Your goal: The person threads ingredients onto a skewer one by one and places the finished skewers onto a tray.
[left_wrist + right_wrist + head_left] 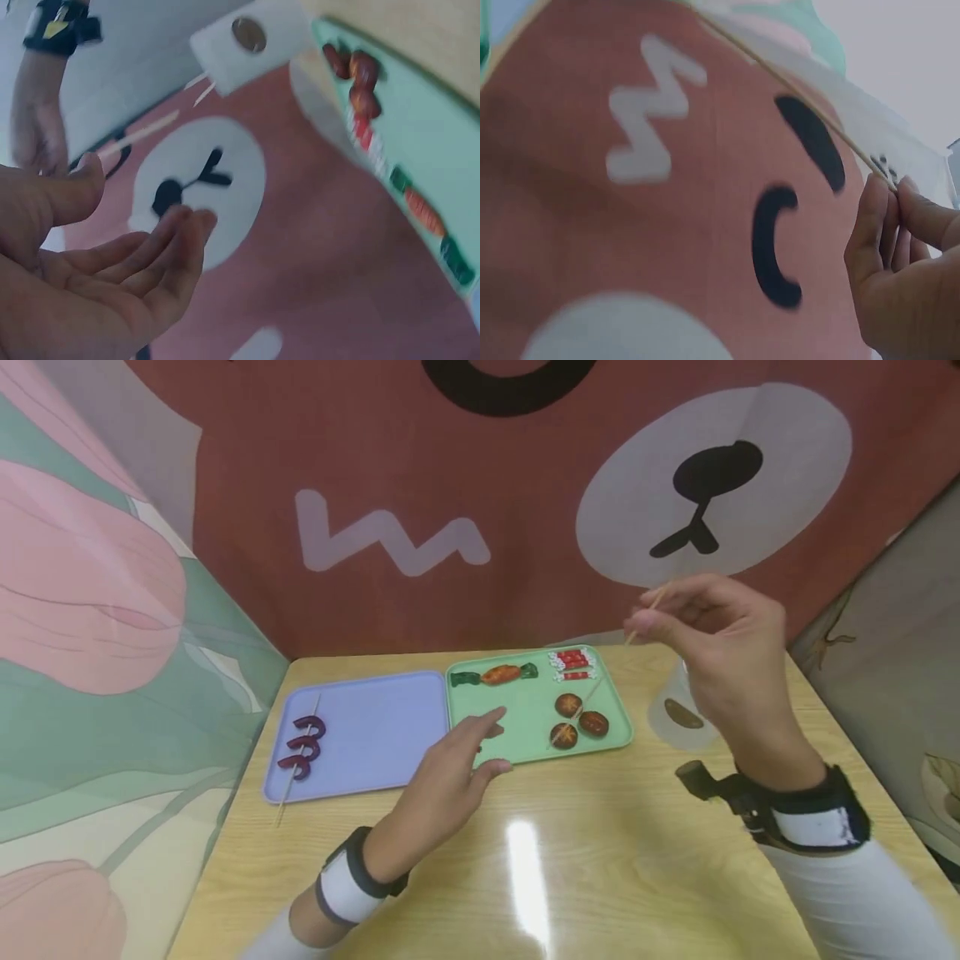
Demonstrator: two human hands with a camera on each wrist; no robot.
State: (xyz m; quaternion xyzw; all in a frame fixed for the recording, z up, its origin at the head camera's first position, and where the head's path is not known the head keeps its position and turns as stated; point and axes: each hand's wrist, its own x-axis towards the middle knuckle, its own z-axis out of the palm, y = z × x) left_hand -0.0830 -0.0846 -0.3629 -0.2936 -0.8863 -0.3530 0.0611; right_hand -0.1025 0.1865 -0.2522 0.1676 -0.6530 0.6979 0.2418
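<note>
My right hand (738, 660) is raised over the right side of the table and pinches a thin wooden skewer (802, 94) between thumb and fingertips. In the head view the skewer slants down to the left, overlapping the mushrooms. Three brown toy mushrooms (594, 723) with scored caps sit at the right of the green tray (525, 747). My left hand (446, 777) hovers at that tray's front left corner, fingers relaxed and apart, holding nothing. A dark red bit shows behind its fingers, mostly hidden. Also on the green tray are an orange toy candy with green ends (500, 674) and red-and-white wrapped pieces (573, 664).
A blue tray (375, 735) stands left of the green one, bearing a skewer threaded with three dark red curved pieces (303, 746). A frosted cup (660, 727) with a brown oval mark stands at the right, sticks poking out. A bear-print cloth (525, 602) hangs behind the table.
</note>
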